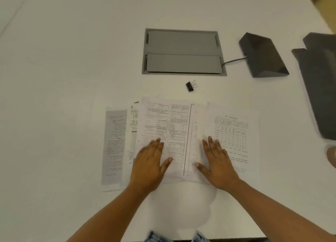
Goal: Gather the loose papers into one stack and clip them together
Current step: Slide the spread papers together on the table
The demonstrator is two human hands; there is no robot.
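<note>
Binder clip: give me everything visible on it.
The binder clip is small, with a black body that looks like metal and two thin silver wire handles. It lies on its side on the white table, untouched, with the handles toward the right. It sits apart from everything: just beyond the far edge of the spread papers and in front of the grey cable hatch. Neither hand is near it.

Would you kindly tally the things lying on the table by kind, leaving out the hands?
Printed paper sheets: at least 5, fanned and overlapping
Black binder clip: 1
Dark wedge-shaped device with a cable: 1
Dark object at the right edge, partly cut off: 1
Total: at least 8
</note>
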